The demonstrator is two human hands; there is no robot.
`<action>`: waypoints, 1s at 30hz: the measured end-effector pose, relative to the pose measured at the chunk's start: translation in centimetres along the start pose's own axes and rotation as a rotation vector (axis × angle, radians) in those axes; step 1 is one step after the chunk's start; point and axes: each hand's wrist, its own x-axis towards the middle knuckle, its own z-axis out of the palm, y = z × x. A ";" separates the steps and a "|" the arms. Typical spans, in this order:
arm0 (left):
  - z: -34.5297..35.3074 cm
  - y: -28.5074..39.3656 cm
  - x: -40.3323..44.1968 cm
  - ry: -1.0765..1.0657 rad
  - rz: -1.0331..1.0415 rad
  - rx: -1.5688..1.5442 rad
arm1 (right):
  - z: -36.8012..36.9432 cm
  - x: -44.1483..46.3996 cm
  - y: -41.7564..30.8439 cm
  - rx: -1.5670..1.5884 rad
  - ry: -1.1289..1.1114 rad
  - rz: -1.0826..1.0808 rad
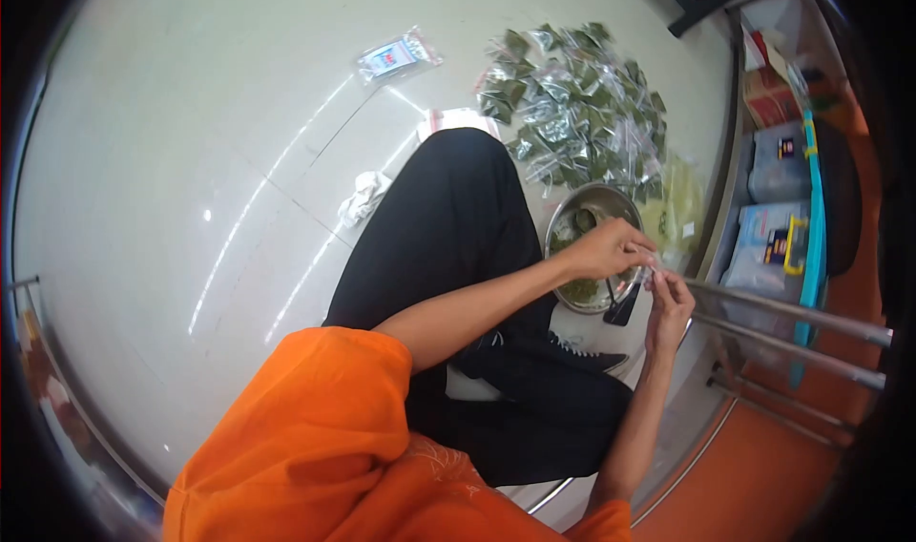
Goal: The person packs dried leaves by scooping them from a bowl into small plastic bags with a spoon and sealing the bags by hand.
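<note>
My left hand [607, 250] reaches over the steel bowl [551, 273], its fingers and thumb pinched together. My right hand [670, 300] meets it just to the right, fingertips pinched too. Between them is a small, clear, crinkled piece that looks like a plastic bag [651, 263]; its full outline is hard to make out. Inside the bowl are green leaf-wrapped pieces [584, 221], partly hidden behind my left hand and forearm. A dark, flat, phone-like object [622, 305] lies against the bowl's lower right side.
Beyond the bowl spreads a pile of bagged green leaf-wrapped packets [582, 103]. A pack of plastic bags [396, 57] and a crumpled white tissue [364, 198] lie on the tiled floor [239, 113]. Metal rails [792, 313] and a shelf with plastic containers [771, 227] stand at right.
</note>
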 end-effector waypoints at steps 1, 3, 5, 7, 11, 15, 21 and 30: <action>0.0 0.0 0.2 0.033 0.035 0.023 | 0.8 0.1 -0.7 0.021 0.028 0.045; -0.5 0.5 0.0 0.081 0.005 0.079 | 0.6 1.4 -0.9 0.000 0.010 0.052; 0.2 -0.3 0.7 0.277 0.038 0.001 | 0.4 3.5 -1.8 -0.041 0.043 0.046; -1.3 -0.4 1.5 0.375 -0.118 0.104 | 1.1 6.5 -3.9 -0.022 0.044 0.016; -1.2 -2.0 1.3 0.284 -0.235 0.494 | 1.7 14.5 -5.7 0.021 -0.004 -0.006; 0.3 -3.3 0.4 0.027 -0.212 0.586 | 6.5 20.8 -5.3 -0.737 0.061 -0.111; 1.6 -4.8 0.5 0.116 -0.058 0.633 | 25.8 17.3 -3.4 -0.852 -0.734 -0.482; 1.8 -7.5 -0.4 -0.009 0.003 -0.108 | 35.3 17.6 3.2 -1.086 -1.008 -0.417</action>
